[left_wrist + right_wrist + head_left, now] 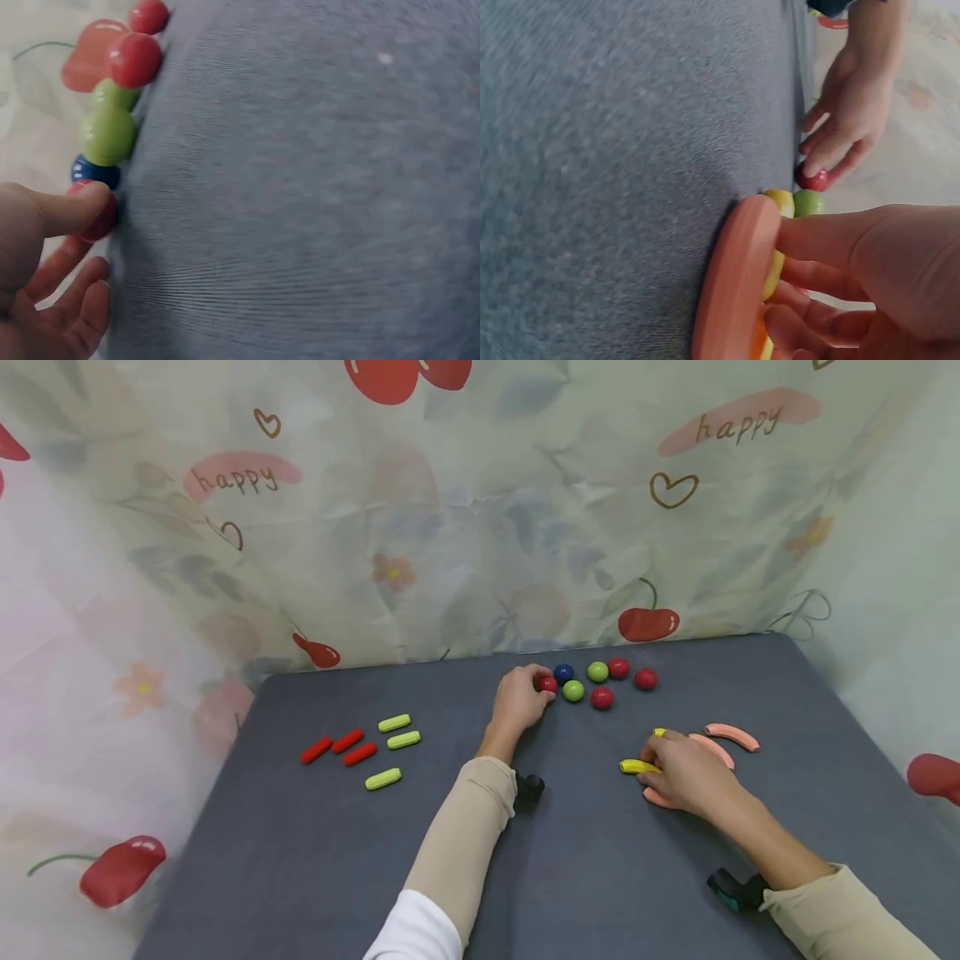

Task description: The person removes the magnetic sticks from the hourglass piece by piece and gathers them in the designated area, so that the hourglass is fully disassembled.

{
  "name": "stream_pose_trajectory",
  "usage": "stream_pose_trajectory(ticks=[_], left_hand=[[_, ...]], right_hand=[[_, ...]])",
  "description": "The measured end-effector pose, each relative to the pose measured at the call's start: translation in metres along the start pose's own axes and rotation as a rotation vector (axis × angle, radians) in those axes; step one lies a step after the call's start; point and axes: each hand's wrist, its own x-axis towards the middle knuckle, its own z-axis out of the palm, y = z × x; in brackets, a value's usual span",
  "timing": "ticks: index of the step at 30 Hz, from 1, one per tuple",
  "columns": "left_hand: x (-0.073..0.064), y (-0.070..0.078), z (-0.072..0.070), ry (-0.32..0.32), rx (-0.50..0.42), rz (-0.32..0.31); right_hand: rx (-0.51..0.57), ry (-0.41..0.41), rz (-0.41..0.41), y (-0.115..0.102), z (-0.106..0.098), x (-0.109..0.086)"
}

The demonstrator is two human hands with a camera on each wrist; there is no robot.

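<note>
In the head view my left hand (521,697) pinches a small red ball (548,685) between thumb and fingers, at the left end of a group of balls. The blue ball (563,673) and a green ball (573,691) sit right beside it. My right hand (690,772) grips a yellow banana-shaped piece (636,767) between thumb and index finger. A second yellow piece (659,732) peeks out behind the fingers. Partly under the hand lies a pink curved piece (660,799), large in the right wrist view along the thumb. My palm hides part of these pieces.
Two pink curved pieces (732,737) lie beyond the right hand. Another green ball (597,672) and several red balls (602,697) stand near the table's back edge. On the left lie red sticks (347,741) and light green sticks (404,740). A patterned cloth (480,527) hangs behind the grey table (300,860).
</note>
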Motion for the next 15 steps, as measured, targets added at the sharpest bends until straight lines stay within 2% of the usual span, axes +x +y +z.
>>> stream_pose_trajectory(ticks=[3, 6, 11, 15], left_hand=[[-0.001, -0.003, 0.0, 0.011, 0.028, -0.009], [-0.004, -0.005, -0.006, 0.036, 0.034, -0.013], [-0.014, -0.006, -0.029, 0.129, 0.051, 0.009], [-0.024, -0.008, -0.05, 0.228, 0.151, 0.049]], right_hand=[[-0.03, 0.047, -0.02, -0.004, -0.002, 0.001], [-0.058, 0.089, -0.025, -0.007, -0.004, 0.002], [-0.087, 0.121, -0.013, -0.013, -0.007, 0.004], [-0.082, 0.148, 0.005, -0.018, -0.008, 0.01]])
